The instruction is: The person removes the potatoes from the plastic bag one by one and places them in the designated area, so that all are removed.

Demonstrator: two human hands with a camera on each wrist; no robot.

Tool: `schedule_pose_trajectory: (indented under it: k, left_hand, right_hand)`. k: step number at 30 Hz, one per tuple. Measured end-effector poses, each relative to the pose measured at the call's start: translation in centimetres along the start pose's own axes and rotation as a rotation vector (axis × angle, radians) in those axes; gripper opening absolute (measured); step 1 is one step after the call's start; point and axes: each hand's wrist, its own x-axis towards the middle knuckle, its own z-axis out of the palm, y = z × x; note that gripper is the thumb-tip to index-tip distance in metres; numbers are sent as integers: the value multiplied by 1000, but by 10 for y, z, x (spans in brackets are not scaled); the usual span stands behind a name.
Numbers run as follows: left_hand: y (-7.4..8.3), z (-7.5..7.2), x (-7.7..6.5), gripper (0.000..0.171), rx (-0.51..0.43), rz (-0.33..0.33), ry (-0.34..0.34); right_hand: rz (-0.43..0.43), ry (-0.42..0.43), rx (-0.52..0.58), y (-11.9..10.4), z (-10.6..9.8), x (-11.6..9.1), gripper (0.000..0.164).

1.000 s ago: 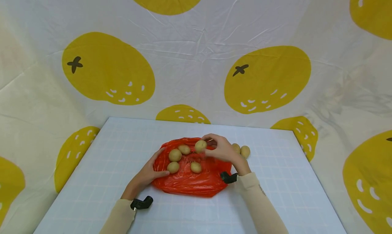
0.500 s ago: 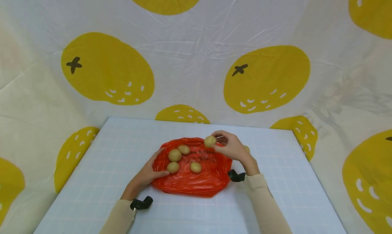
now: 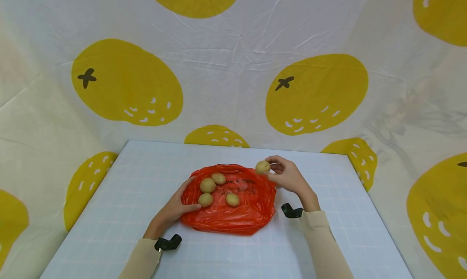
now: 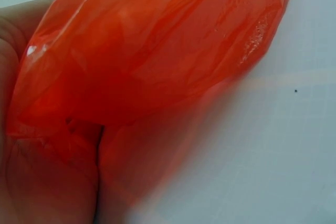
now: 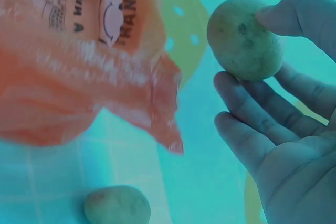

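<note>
The head view looked forward and down on the table (image 3: 109,202) from farther; the wrist views faced the left hand (image 3: 175,208) and right hand (image 3: 290,177) very closely, all three sharing the red bag (image 3: 240,218).

The right grip (image 5: 295,150) pinches a potato (image 5: 244,40) near a red bag (image 5: 63,93).

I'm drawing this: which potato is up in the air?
The pale-yellow, roundish potato pinched by the fingers of the bare right hand. It alone is held up; the other visible potatoes rest lower.
</note>
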Motion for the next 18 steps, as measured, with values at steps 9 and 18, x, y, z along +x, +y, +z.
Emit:
schedule_pose_trajectory:
  k: [9,18]
  left_hand:
    - [-1,0,1,104,-1,-1,-2]
    - [0,0,1,104,4,5,-3]
  right_hand:
    - [71,52,-34,15,-11,-10,44]
    - [92,101,-55,34,-21,-22,49]
